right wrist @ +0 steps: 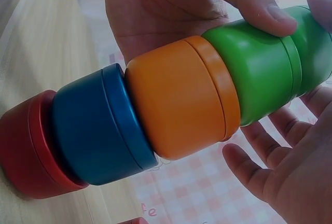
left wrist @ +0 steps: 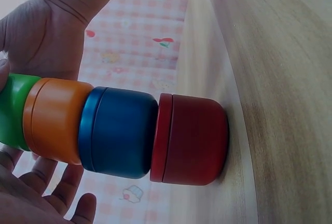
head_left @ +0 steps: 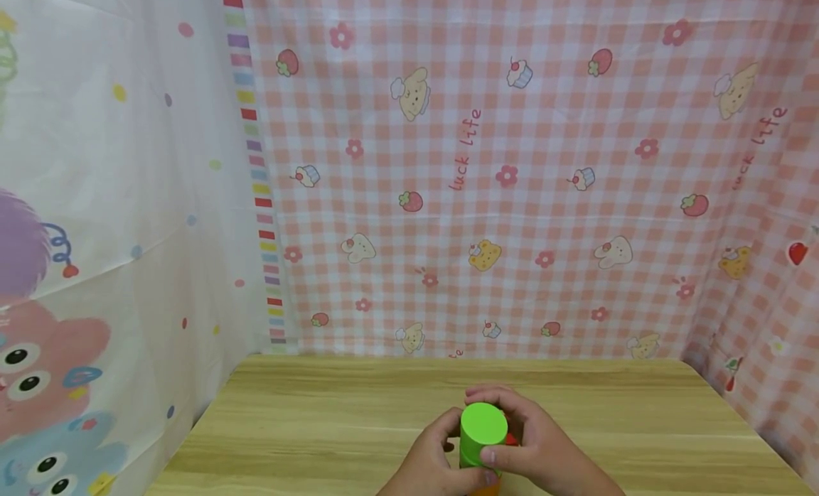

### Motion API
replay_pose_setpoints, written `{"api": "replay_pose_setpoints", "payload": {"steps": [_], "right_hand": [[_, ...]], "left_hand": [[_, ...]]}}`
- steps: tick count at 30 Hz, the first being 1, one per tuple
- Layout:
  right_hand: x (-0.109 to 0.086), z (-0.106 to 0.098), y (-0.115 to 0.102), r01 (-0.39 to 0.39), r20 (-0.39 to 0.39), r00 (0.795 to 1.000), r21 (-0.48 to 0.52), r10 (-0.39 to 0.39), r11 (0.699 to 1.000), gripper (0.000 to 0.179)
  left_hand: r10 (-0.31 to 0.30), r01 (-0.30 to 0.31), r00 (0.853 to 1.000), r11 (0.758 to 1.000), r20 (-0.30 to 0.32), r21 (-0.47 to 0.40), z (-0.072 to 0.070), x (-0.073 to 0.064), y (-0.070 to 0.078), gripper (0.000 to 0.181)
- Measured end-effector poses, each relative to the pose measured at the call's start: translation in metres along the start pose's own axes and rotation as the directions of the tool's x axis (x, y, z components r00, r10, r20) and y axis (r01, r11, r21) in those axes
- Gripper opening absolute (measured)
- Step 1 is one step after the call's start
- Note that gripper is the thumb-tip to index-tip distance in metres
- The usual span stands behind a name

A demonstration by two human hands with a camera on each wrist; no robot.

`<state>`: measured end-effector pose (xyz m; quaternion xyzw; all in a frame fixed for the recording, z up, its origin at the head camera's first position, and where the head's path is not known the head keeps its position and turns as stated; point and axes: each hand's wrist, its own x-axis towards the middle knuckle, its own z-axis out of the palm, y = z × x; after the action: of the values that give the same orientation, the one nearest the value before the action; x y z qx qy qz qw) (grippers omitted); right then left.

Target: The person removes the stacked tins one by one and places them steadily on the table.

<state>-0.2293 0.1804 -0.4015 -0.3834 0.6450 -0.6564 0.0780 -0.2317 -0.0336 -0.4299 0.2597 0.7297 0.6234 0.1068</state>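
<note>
On table (head_left: 320, 411), betw. L hand (head_left: 427, 457) & R hand (head_left: 540, 443), stands jar stack (head_left: 481, 443): green top (head_left: 483, 423), then orange jar (left wrist: 59, 120), blue jar (left wrist: 122, 132), red jar (left wrist: 194, 140) at btm. Both hands curl round green top, L lower, R above. Pink checked cloth (head_left: 563, 126) behind.

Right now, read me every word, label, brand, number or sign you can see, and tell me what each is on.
"luck life": on the pink gingham cloth, mid-width in the head view.
"luck life": on pink gingham toward the right edge, its first letter faint.
"fe": a cut-off word low on the gingham, just above the wooden table.
No text shows on the visible sides of the stacked lidded jars.
</note>
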Motion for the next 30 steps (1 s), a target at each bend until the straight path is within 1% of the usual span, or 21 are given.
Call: {"api": "replay_pose_setpoints", "payload": {"steps": [4, 11, 15, 19, 25, 30], "right_hand": [[-0.001, -0.001, 0.000, 0.002, -0.008, 1.000, -0.005, -0.002, 1.000, 0.047], [-0.003, -0.004, -0.002, 0.010, -0.045, 0.999, -0.079, -0.013, 0.997, 0.046], [-0.004, -0.006, -0.006, -0.017, -0.075, 0.997, -0.097, 0.010, 0.995, 0.046], [-0.006, -0.010, -0.008, -0.023, -0.108, 0.994, -0.139, 0.008, 0.990, 0.047], [-0.008, -0.019, -0.008, -0.040, -0.146, 0.989, -0.134, 0.020, 0.990, 0.047], [-0.011, -0.029, -0.007, -0.045, -0.161, 0.987, -0.128, 0.024, 0.991, 0.047]], "left_hand": [[-0.020, 0.020, 1.000, 1.000, 0.008, -0.006, 0.000, 0.001, -0.001, 0.050], [-0.024, 0.024, 1.000, 1.000, 0.006, -0.008, 0.000, 0.001, -0.001, 0.043], [-0.026, 0.026, 1.000, 1.000, 0.006, -0.010, 0.001, 0.001, -0.001, 0.040], [-0.021, 0.021, 1.000, 1.000, 0.007, -0.012, 0.001, 0.001, -0.002, 0.039], [-0.010, 0.010, 1.000, 1.000, 0.013, -0.009, 0.001, 0.001, -0.003, 0.040], [-0.004, 0.004, 1.000, 1.000, 0.013, -0.007, 0.000, 0.001, -0.004, 0.040]]}}
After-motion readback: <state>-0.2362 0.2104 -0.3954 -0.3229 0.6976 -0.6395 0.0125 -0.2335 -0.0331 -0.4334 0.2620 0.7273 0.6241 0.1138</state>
